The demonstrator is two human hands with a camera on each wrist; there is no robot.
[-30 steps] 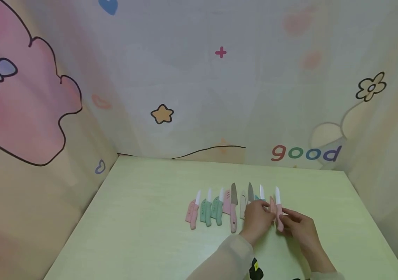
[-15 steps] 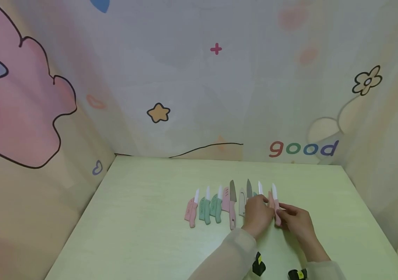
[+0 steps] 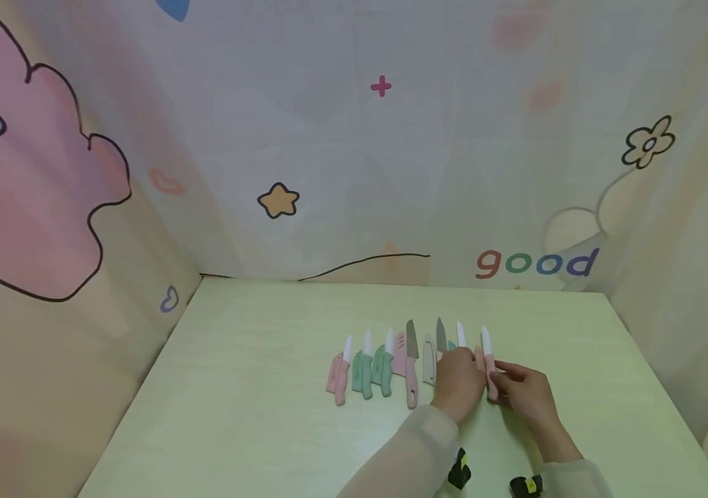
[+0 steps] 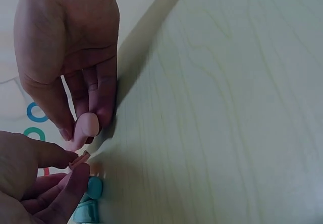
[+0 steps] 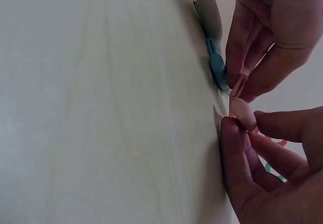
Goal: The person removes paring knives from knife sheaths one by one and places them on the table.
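My right hand (image 3: 527, 395) pinches the pink handle of a small white-bladed knife (image 3: 488, 363), held with its blade pointing away. Just left of it, my left hand (image 3: 461, 384) pinches a pink blade sheath (image 3: 479, 360) between thumb and fingers. In the left wrist view the sheath (image 4: 79, 159) and the rounded butt of the knife handle (image 4: 90, 124) are close together. The right wrist view shows the handle (image 5: 243, 114) right beside the sheath (image 5: 238, 86); whether they touch, I cannot tell. Part of the sheath is hidden by my left fingers.
Left of my hands lies a row of knives beside their sheaths: a pink knife (image 3: 342, 380), green knives (image 3: 367, 379), and a larger pink knife (image 3: 412, 380). A grey blade (image 3: 441, 335) and a white blade (image 3: 461, 334) show behind my left hand. Black straps (image 3: 459, 470) hang near my wrists.
The view has shifted slightly. My right hand has brought the pink knife a little left, closer to the sheath. My left hand keeps its pinch on the sheath.
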